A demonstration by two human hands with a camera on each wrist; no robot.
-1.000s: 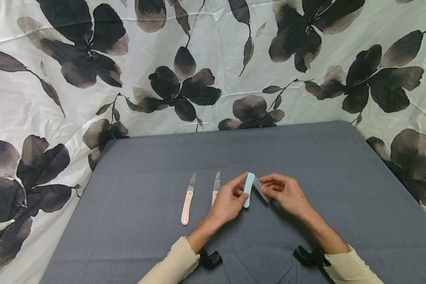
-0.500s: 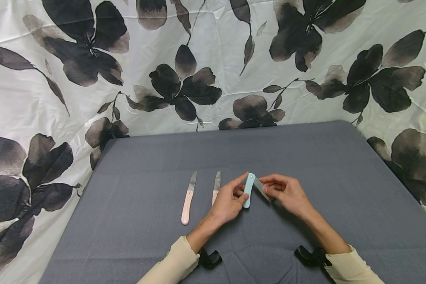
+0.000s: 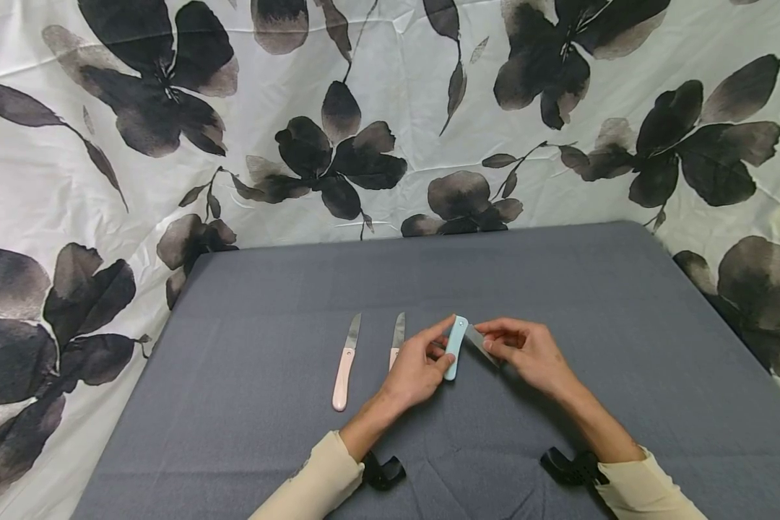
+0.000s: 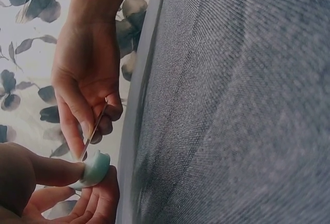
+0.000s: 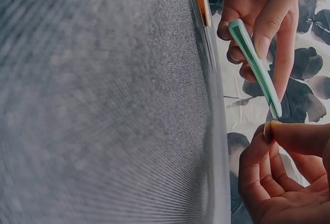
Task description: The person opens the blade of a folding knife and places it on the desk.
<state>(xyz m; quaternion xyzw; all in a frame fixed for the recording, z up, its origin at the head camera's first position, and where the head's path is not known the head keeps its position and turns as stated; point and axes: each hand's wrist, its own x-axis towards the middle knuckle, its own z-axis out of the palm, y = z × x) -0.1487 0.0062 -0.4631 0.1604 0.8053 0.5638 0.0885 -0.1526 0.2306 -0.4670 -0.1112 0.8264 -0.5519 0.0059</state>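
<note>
My left hand [image 3: 411, 375] grips the mint-coloured handle [image 3: 456, 349] of a folding knife between thumb and fingers. Its blade [image 3: 481, 344] stands partly unfolded, slanting down to the right from the pivot at the handle's top. The thumb and fingers of my right hand [image 3: 528, 358] pinch the blade. In the right wrist view the handle's open slot [image 5: 252, 64] faces the camera, and most of the blade is covered by fingers. From the left wrist, the blade [image 4: 94, 130] shows as a thin edge between the right hand's fingers.
Two knives with pale pink handles lie on the grey cloth-covered table [image 3: 266, 433], left of the hands. One pink knife [image 3: 342, 377] is fully visible; the left hand partly hides the other knife [image 3: 399, 332]. A floral curtain [image 3: 429, 159] hangs behind the table.
The blade has swung slightly farther from the mint handle, its tip moving right and up, with the right hand still pinching it. The left hand and the pink knives stay about where they were.
</note>
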